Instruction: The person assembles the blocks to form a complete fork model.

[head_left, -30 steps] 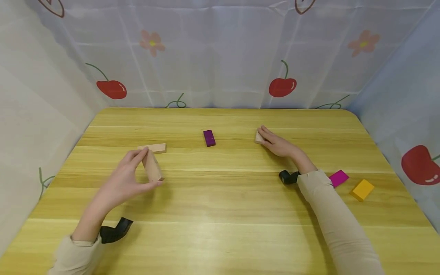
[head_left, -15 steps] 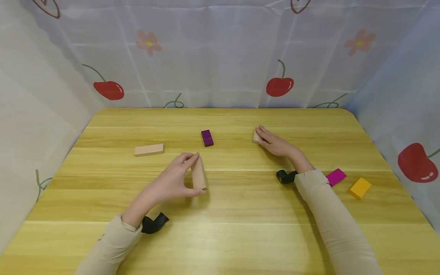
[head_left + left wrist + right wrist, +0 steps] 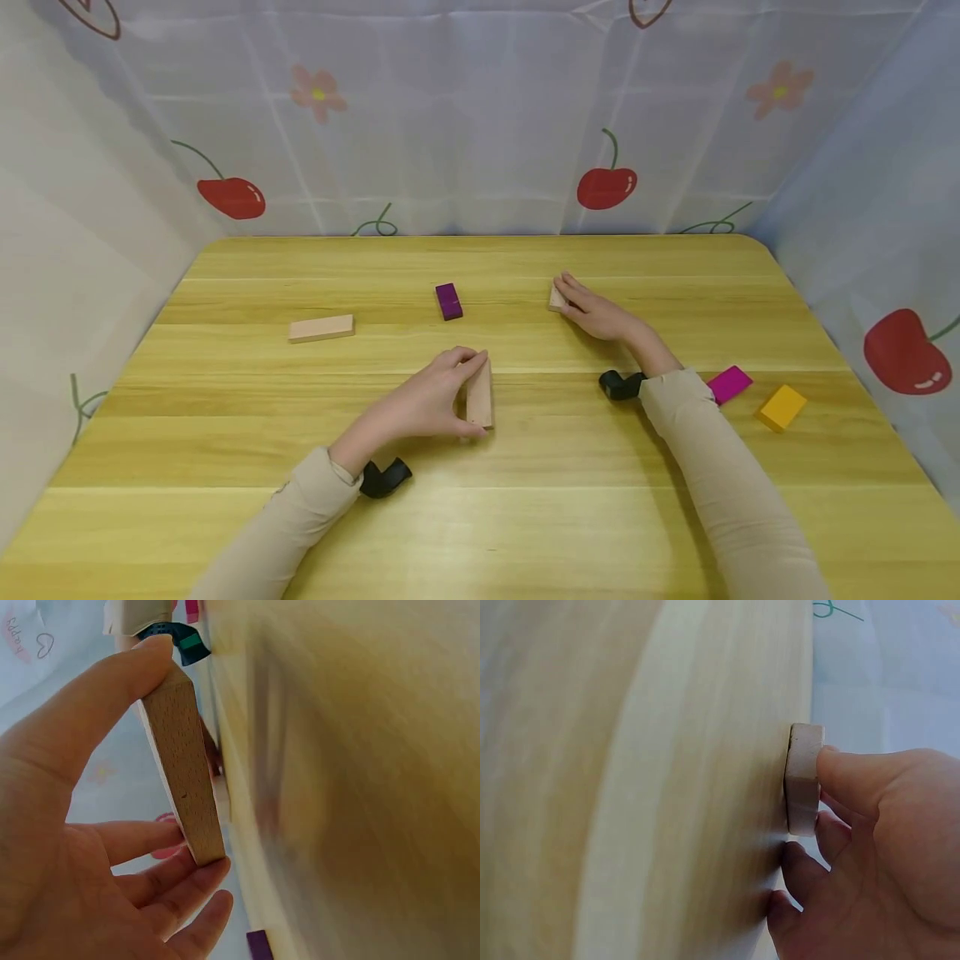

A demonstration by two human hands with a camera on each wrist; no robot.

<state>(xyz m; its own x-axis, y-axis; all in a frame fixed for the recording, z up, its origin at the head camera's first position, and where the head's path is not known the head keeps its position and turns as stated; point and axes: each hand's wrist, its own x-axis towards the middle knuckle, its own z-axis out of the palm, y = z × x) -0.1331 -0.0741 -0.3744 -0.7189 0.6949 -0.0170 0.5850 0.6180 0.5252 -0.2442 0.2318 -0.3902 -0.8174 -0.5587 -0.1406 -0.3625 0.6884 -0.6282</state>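
My left hand (image 3: 429, 402) holds a plain wooden block (image 3: 480, 398) by its two ends, thumb at one end and fingers at the other. The left wrist view shows this block (image 3: 182, 761) raised a little off the tabletop. At the back right, my right hand (image 3: 600, 317) has its thumb and fingers around another plain wooden block (image 3: 557, 298), partly covered by the hand. In the right wrist view that block (image 3: 804, 780) rests against the tabletop, with the thumb on it and fingertips touching the wood beside it.
A third plain wooden block (image 3: 321, 328) lies back left on the wooden table (image 3: 480, 525). Between it and my right hand sits a purple block (image 3: 448, 302). A magenta block (image 3: 730, 384) and a yellow block (image 3: 782, 408) lie right of my right forearm.
My left hand has carried its wooden block rightward from the back-left block to the table's middle. The right hand has stayed on its block.
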